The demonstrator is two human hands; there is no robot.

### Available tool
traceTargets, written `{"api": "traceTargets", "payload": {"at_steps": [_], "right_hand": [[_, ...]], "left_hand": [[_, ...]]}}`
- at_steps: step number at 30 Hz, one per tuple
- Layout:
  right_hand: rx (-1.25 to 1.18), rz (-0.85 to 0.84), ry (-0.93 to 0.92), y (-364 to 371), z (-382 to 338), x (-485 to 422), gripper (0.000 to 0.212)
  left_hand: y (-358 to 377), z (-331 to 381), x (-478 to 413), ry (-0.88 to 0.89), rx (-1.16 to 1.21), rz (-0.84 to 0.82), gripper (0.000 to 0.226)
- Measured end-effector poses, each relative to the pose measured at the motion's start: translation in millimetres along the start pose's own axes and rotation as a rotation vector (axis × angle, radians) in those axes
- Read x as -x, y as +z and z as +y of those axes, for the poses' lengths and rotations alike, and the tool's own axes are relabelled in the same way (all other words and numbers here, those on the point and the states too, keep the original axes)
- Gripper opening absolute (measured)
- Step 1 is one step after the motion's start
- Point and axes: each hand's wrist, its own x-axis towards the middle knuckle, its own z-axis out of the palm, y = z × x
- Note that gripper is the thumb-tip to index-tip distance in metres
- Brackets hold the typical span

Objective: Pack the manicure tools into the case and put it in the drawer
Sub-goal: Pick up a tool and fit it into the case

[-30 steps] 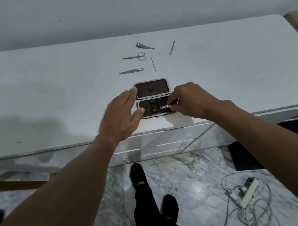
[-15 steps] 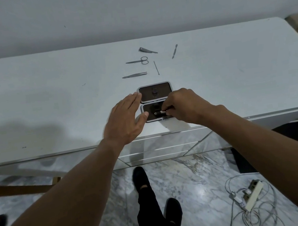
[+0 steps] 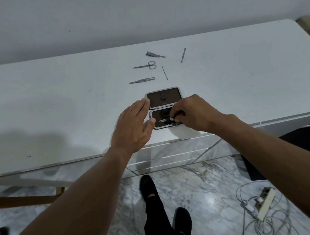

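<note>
The manicure case (image 3: 164,97) lies open near the front edge of the white table (image 3: 52,114), dark lining up, in two halves. My left hand (image 3: 132,126) rests flat against the case's left side, fingers spread. My right hand (image 3: 192,113) pinches a small nail clipper (image 3: 165,120) lying in the near half. Behind the case lie tweezers (image 3: 141,80), scissors (image 3: 147,65), a slanted clipper or file (image 3: 155,54), a thin pick (image 3: 164,72) and a cuticle pusher (image 3: 183,55).
Mirrored drawer fronts (image 3: 164,156) sit below the table's edge. On the marble floor lie a power strip with tangled cables (image 3: 264,204). My black shoes (image 3: 148,186) stand close to the drawers. A dark object (image 3: 309,143) stands at the right.
My right hand has brought the nail clipper further into the near half of the case, where it now lies flat. My left hand stays against the case.
</note>
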Motion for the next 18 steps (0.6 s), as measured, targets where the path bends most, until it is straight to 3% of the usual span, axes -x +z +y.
{"api": "traceTargets", "payload": {"at_steps": [18], "right_hand": [[-0.032,0.006,0.03,-9.3,5.2,-4.7,0.021]], "left_hand": [[-2.0,2.0,0.3,-0.007,0.016,0.011,0.065]]}}
